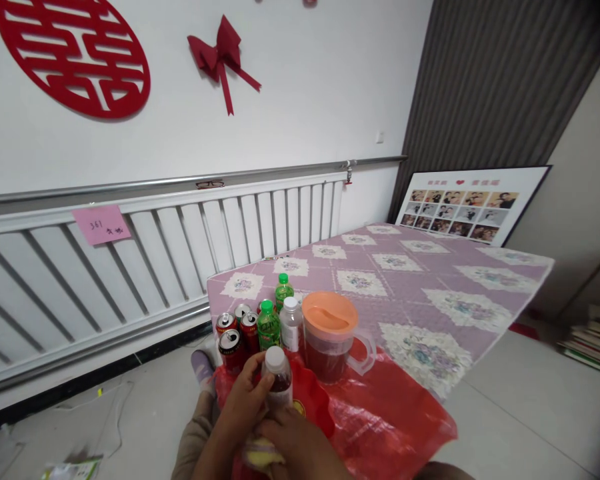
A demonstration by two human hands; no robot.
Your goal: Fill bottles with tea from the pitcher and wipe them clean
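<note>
My left hand (245, 395) is wrapped round a clear plastic bottle (279, 383) with a white cap and dark reddish drink inside. The bottle stands roughly upright close to me. Against its lower part, my right hand (293, 437) is bent with fingers curled. Below the hands shows a pale yellow, cloth-like thing (261, 457), partly hidden, and my right fingers close on it. A red scalloped tray (320, 403) lies under and beside the bottle.
Behind stand several red drink cans (231, 350), green-capped bottles (269, 327), another white-capped bottle (292, 323) and an orange-lidded pitcher (327, 353). Red plastic sheeting (390, 413) covers the near end of the floral-clothed table (410, 287). A white radiator (260, 223) runs along the wall.
</note>
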